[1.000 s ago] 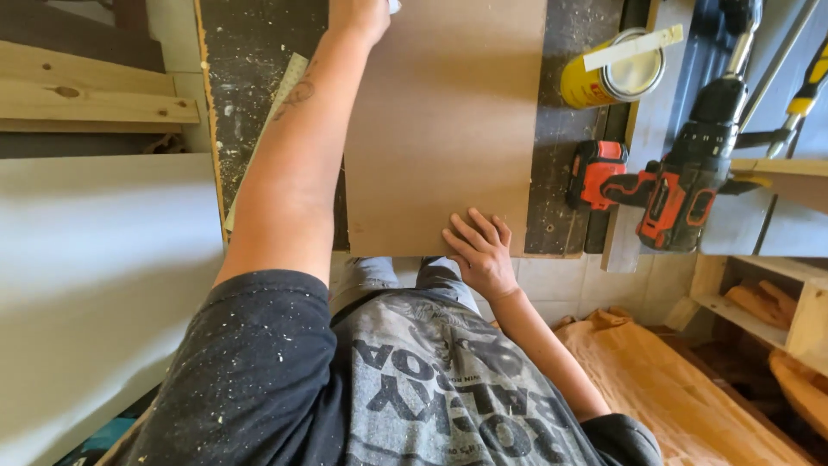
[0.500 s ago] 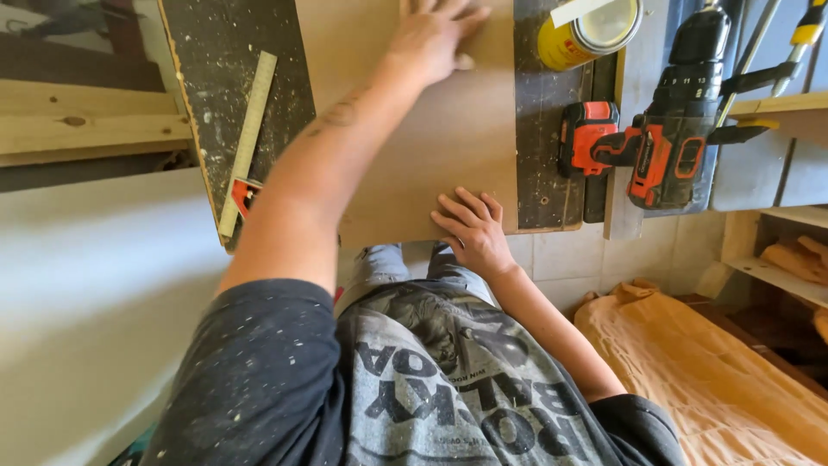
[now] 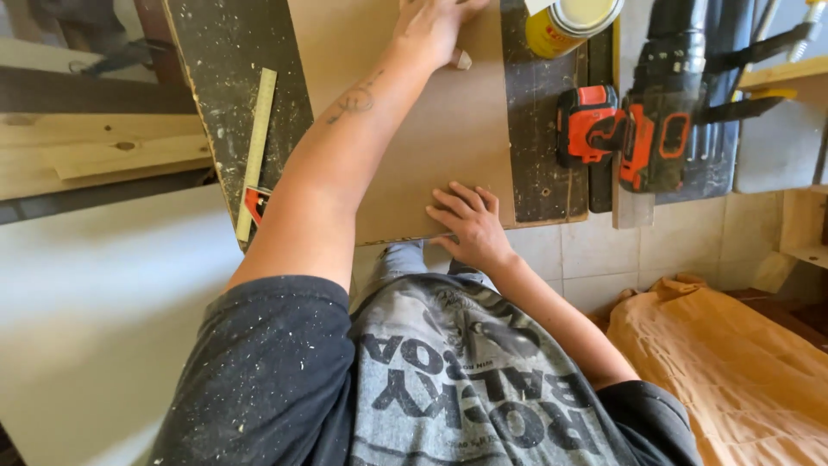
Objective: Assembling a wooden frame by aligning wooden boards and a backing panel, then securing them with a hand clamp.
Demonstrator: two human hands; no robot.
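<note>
Both hands flat on a brown board, pinning it to the bench.

Left hand [image 3: 431, 30] reaches over to the far end of the board [image 3: 448, 138], fingers spread and pressing, gripping nothing. Right hand [image 3: 470, 226] lies open on the near edge, fingers splayed, where the board overhangs the dark bench [image 3: 233, 103]. Holding at both ends probably stops it sliding or tipping off the front. Yellow ruler with a red-tipped square [image 3: 256, 151] lies just left of the board. An orange-and-black cordless drill [image 3: 642, 129] lies on its side to the right, within reach. Yellow can [image 3: 569, 22] beyond it has something pale across its top; contents not visible. Orange cloth [image 3: 733, 371] on the floor, lower right.
</note>
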